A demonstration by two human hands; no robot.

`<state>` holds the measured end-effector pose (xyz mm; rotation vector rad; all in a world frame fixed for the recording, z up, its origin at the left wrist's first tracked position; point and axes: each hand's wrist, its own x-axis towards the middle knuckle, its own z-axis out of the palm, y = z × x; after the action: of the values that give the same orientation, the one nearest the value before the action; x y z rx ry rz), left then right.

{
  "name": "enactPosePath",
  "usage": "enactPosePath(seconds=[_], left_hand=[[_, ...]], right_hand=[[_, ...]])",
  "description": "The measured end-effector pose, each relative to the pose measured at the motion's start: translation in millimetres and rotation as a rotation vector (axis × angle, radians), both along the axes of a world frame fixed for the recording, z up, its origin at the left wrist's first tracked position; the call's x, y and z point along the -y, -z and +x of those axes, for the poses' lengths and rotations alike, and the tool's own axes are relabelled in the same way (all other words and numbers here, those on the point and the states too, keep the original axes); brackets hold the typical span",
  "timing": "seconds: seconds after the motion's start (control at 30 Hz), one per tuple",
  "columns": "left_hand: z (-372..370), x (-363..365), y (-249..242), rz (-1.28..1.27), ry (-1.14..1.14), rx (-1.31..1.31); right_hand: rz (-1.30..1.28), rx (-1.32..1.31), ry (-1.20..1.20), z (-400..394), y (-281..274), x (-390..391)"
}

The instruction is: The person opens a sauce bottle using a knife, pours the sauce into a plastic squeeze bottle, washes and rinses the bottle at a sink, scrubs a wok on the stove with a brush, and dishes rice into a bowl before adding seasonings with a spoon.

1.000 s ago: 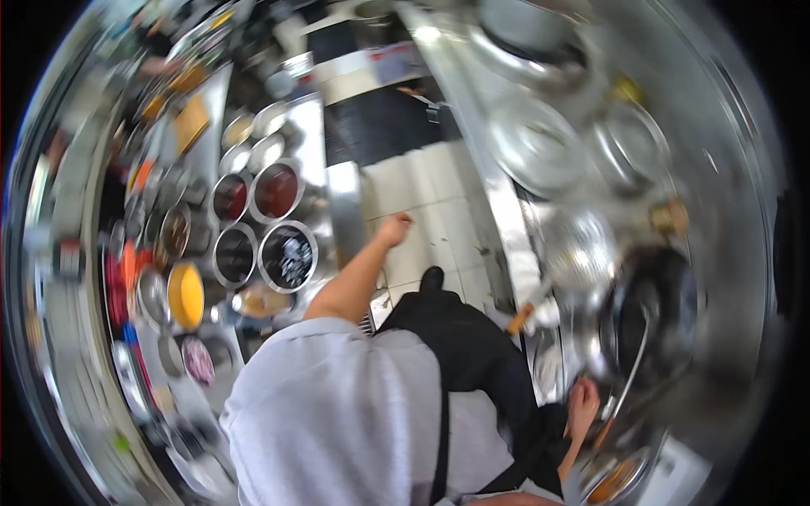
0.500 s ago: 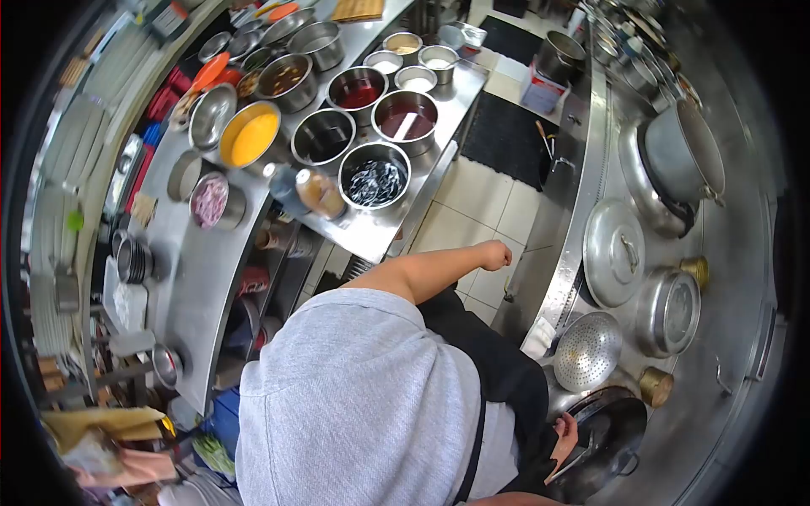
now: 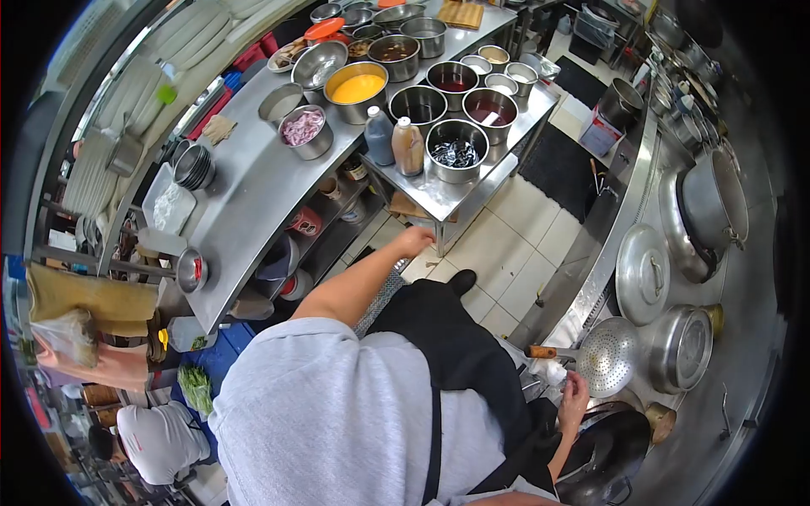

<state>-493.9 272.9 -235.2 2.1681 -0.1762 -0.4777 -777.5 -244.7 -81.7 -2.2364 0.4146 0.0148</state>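
My left hand (image 3: 415, 241) is held out over the floor beside the low steel table, its fingers curled in and nothing visible in them. Beside the stove edge, my right hand (image 3: 575, 393) has its fingers partly spread, close to a crumpled white cloth (image 3: 550, 372); whether they touch cannot be made out. A wooden handle (image 3: 541, 352) lies just past the cloth. Right of that hand rests a perforated strainer (image 3: 607, 357). Below it is a dark wok (image 3: 609, 451) with a metal utensil inside.
Steel pots of sauces, including a yellow one (image 3: 356, 88), and two squeeze bottles (image 3: 408, 148) crowd the steel table (image 3: 456, 202). A lid (image 3: 642, 274) and large pot (image 3: 714, 198) stand on the stove. Another person (image 3: 160, 443) is at lower left. Black mats (image 3: 557, 169) lie on the tiles.
My view and body have turned, so the sauce table appears further right. My right hand has moved from beside the wok to the white cloth. My left hand remains curled.
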Motion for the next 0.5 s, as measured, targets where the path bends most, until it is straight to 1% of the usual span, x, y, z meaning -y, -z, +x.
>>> enactPosePath(seconds=[0.07,0.13,0.2,0.23,0.27,0.33,0.37,0.4,0.43,0.47,0.5], left_hand=[[-8,-28,-40,0.041,-0.159,-0.066],[-2,-50,-61,0.114,-0.285,-0.026],[15,-69,-46,0.04,-0.396,0.209],[24,-72,-56,-0.004,-0.457,0.157],[34,-69,-69,0.032,-0.513,0.179],[59,-56,-89,0.015,-0.657,0.376],[75,-52,-94,0.105,-0.698,0.571],[91,-48,-98,0.095,-0.671,0.578],[103,-43,-110,0.075,-0.733,0.588],[113,-40,-119,0.056,-0.796,0.595],[127,-44,-114,0.039,-0.734,0.523]], right_hand=[[0.0,0.023,-0.025,5,6,0],[-0.001,0.044,-0.035,8,5,-4],[-0.026,0.009,-0.063,10,-2,-7],[-0.033,0.013,-0.053,12,-8,-12],[-0.03,-0.02,-0.043,14,-14,-20],[-0.028,-0.039,0.001,23,-16,-31],[-0.049,-0.06,-0.04,30,-11,-34],[-0.07,-0.085,-0.082,36,-8,-38],[-0.129,-0.068,-0.144,49,-14,-47],[-0.128,-0.067,-0.119,62,-21,-58],[-0.117,-0.04,-0.151,76,-31,-71]])
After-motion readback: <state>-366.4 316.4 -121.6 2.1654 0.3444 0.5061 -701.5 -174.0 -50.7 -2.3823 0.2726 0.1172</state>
